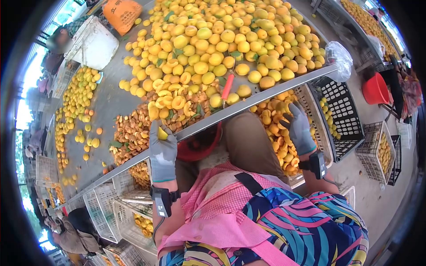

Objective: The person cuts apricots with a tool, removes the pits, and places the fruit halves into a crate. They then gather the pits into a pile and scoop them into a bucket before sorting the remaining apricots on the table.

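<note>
My left hand [162, 155], in a grey glove, is closed at the table's metal edge [248, 104] with a yellow apricot piece [163, 133] at its fingers. Just beyond it lie apricot halves [177, 102] and a heap of brown apricot pits [128, 133]. Over to the right, my gloved right hand [301, 132] hovers over a crate of orange apricot halves [284, 153], its fingers apart and nothing visible in them. A red-handled knife [228, 86] lies among the fruit on the table. Whole apricots [213, 40] are piled behind it.
Below the edge, a red basin [199, 148] sits partly hidden by my legs. At right stand a black crate [339, 104], a white crate of apricots [375, 150] and a red bucket [376, 88]. A white bucket [100, 46] is at far left, near another person [57, 48].
</note>
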Available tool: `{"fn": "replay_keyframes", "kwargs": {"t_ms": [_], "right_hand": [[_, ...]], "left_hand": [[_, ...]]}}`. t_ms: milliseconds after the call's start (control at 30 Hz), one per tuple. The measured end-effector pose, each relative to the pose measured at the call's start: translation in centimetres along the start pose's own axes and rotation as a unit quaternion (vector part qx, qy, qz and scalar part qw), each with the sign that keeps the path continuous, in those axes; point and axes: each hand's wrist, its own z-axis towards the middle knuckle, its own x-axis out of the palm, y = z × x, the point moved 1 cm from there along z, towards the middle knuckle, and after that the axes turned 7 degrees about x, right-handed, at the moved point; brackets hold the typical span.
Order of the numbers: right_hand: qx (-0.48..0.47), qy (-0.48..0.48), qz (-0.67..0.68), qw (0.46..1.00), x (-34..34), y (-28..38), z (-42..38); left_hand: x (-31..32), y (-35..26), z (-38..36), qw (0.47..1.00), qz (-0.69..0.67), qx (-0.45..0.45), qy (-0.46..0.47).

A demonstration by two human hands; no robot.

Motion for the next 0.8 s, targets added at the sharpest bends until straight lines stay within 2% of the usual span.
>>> {"fn": "replay_keyframes", "kwargs": {"t_ms": [67, 100, 133, 200, 267, 300, 367, 400, 467, 533, 567, 600, 667, 733, 800], "right_hand": [[-0.074, 0.073, -0.013, 0.994, 2.0, 0.2, -1.3], [-0.082, 0.113, -0.014, 0.990, 3.1, 0.6, -2.1], [-0.081, 0.113, -0.015, 0.990, 4.1, 0.7, -2.5], [-0.067, 0.207, 0.022, 0.976, 6.5, 0.8, -3.1], [-0.062, 0.241, 0.020, 0.968, 8.8, 1.2, -4.1], [-0.090, 0.273, -0.015, 0.958, 9.9, 1.3, -4.7], [-0.122, 0.367, -0.056, 0.920, 11.9, 1.2, -4.9], [-0.120, 0.368, -0.057, 0.920, 12.8, 1.2, -5.4], [-0.012, 0.427, -0.085, 0.900, 14.7, 1.0, -6.7], [0.002, 0.459, -0.101, 0.883, 16.1, -0.4, -6.5], [0.015, 0.492, -0.115, 0.863, 16.9, -1.1, -6.6], [0.023, 0.508, -0.121, 0.852, 17.3, -1.3, -6.7], [0.013, 0.517, -0.167, 0.839, 18.0, -1.9, -6.5], [0.044, 0.517, -0.167, 0.839, 18.1, -2.6, -6.5], [0.076, 0.494, -0.200, 0.843, 17.4, -3.8, -5.6]], "left_hand": [[-1.2, -0.4, 1.2, 0.996, 0.078, 0.042, -0.017], [-1.1, -0.5, 1.4, 0.996, 0.078, 0.041, -0.017], [-0.9, -0.5, 1.6, 0.991, 0.120, 0.056, -0.005], [0.3, -0.8, 1.8, 0.984, 0.163, 0.072, 0.005], [2.0, -1.2, 1.4, 0.998, 0.017, -0.012, 0.055], [2.1, -1.5, 1.5, 0.991, -0.081, -0.056, 0.093], [2.3, -1.6, 1.4, 0.989, -0.099, -0.064, 0.092], [3.1, -1.5, 0.9, 0.985, -0.119, -0.079, 0.096], [3.9, -0.9, 0.3, 0.986, -0.092, -0.079, 0.111], [3.3, -0.5, 0.6, 0.996, -0.084, -0.032, 0.019], [2.0, -0.9, 0.6, 0.995, -0.040, -0.040, 0.078], [0.9, -1.2, 0.6, 0.997, -0.045, -0.023, 0.066], [-1.2, -2.6, -0.1, 0.980, -0.131, -0.067, 0.138], [-3.5, -4.3, -2.1, 0.988, -0.130, -0.009, 0.087], [-6.3, -6.0, -4.7, 0.991, -0.125, 0.045, -0.010]]}}
